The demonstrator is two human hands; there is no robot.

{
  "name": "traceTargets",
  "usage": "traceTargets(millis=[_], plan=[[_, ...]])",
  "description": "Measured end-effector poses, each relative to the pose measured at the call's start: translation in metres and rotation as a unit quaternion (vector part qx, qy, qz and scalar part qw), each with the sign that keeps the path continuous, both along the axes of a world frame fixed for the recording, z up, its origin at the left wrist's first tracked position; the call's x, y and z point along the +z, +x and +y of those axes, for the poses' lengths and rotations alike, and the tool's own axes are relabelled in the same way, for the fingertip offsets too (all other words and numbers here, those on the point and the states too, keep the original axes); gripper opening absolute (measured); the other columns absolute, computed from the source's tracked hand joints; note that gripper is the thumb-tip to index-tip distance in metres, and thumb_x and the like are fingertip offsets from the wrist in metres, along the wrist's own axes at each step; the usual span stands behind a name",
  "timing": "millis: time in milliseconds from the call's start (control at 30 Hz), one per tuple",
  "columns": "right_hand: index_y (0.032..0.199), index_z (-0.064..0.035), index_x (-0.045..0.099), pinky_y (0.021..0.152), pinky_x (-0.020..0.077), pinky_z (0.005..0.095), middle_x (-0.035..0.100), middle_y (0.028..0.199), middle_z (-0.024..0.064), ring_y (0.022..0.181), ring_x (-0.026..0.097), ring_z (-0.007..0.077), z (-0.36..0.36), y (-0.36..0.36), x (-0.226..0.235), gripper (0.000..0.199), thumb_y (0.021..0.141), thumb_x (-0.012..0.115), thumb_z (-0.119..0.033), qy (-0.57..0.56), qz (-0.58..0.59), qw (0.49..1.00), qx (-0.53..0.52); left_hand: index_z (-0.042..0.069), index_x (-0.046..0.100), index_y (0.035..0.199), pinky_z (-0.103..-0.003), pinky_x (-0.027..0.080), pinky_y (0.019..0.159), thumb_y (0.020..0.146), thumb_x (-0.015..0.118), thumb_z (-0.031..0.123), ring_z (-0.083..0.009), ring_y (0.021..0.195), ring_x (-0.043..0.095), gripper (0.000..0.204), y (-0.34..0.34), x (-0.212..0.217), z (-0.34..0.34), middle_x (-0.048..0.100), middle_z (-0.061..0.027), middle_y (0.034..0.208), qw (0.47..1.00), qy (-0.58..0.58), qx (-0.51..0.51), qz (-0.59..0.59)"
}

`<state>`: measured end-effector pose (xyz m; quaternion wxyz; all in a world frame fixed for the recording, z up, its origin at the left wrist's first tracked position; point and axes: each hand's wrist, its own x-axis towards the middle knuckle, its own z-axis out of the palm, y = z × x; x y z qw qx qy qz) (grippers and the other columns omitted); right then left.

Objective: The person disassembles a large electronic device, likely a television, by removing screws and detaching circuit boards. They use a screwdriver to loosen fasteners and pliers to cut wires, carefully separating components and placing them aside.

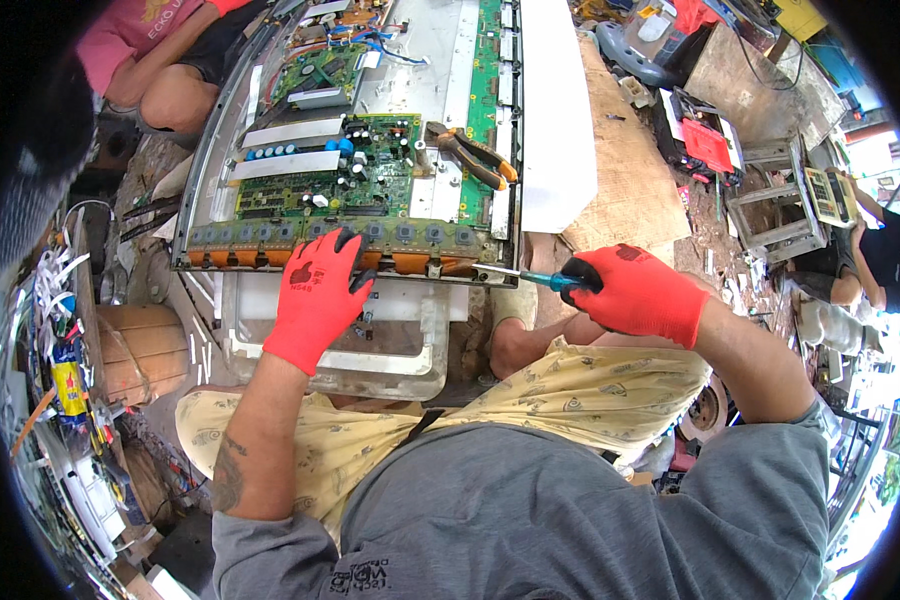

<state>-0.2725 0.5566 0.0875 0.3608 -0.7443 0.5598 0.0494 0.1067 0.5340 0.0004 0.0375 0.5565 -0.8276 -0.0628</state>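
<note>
A flat display panel point(522, 120) with its back open lies before me, green circuit boards point(390, 165) fixed on it. In my right hand point(635, 290), in a red and black glove, the fingers are wrapped round the teal handle of a screwdriver point(548, 280). Its metal shaft points left, with the tip at the panel's near edge, by an orange ribbon strip point(405, 262). My left hand point(320, 285), gloved alike, grips that same edge, its fingers over the strip and its thumb to the right. Pliers point(470, 155) with black and orange handles rest on the panel.
Below the near edge stands a pale frame-like piece point(340, 360). Brown cardboard point(625, 170) and a white sheet point(560, 120) lie to the right, with a wooden frame point(775, 200) beyond. Another person point(155, 60) sits at the far left; one more point(875, 250) is at the right.
</note>
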Motion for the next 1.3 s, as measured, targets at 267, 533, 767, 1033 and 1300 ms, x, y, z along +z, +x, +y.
traceTargets(millis=[267,533,767,1033,1300], plan=[[0.1,-0.006,0.066,0.074,0.0518,0.0477,0.069,0.087,0.0192,0.084,0.066,0.0416,0.012,0.023,0.016,0.023,0.09,0.066,-0.027,-0.076,0.046,0.995,0.042,0.01,0.059,0.133,-0.048,0.038,0.113,0.084,0.075,0.029,-0.0323,0.129,0.053,0.054,0.002,-0.003,0.001,0.057,-0.0146,0.138,1.0,0.007,0.006,0.008],[0.111,-0.0095,0.066,0.077,0.0536,0.043,0.071,0.094,0.0162,0.087,0.069,0.0328,-0.013,-0.029,-0.036,0.025,0.094,0.065,-0.028,-0.01,-0.055,0.998,0.024,0.011,0.058,0.134,-0.05,0.036,0.114,0.087,0.072,0.034,-0.0316,0.131,0.052,0.054,0.002,-0.005,-0.001,0.055,-0.0147,0.14,1.0,0.009,0.005,-0.001],[0.114,-0.0074,0.066,0.073,0.0528,0.0373,0.068,0.086,0.0099,0.077,0.064,0.0202,-0.027,-0.002,-0.033,0.026,0.097,0.06,-0.026,0.141,-0.061,0.987,-0.039,0.008,0.059,0.133,-0.046,0.041,0.11,0.085,0.075,0.03,-0.0341,0.128,0.053,0.056,0.006,-0.005,0.001,0.056,-0.0166,0.138,1.0,-0.011,0.001,0.003],[0.104,-0.0072,0.067,0.071,0.0517,0.0435,0.069,0.086,0.0192,0.078,0.067,0.0355,-0.007,0.017,-0.021,0.028,0.095,0.062,-0.033,0.041,0.008,0.999,-0.011,0.011,0.058,0.134,-0.048,0.037,0.113,0.088,0.072,0.033,-0.0322,0.129,0.053,0.053,0.006,-0.008,0.001,0.056,-0.0147,0.139,1.0,-0.004,0.0,0.011],[0.098,-0.0056,0.065,0.073,0.0509,0.049,0.068,0.085,0.0204,0.084,0.066,0.041,0.012,0.028,-0.01,0.025,0.095,0.061,-0.03,-0.02,0.005,1.0,0.01,0.01,0.059,0.132,-0.046,0.043,0.107,0.084,0.075,0.028,-0.0343,0.125,0.055,0.054,0.003,-0.003,0.0,0.057,-0.0152,0.136,1.0,-0.007,-0.007,0.007]])
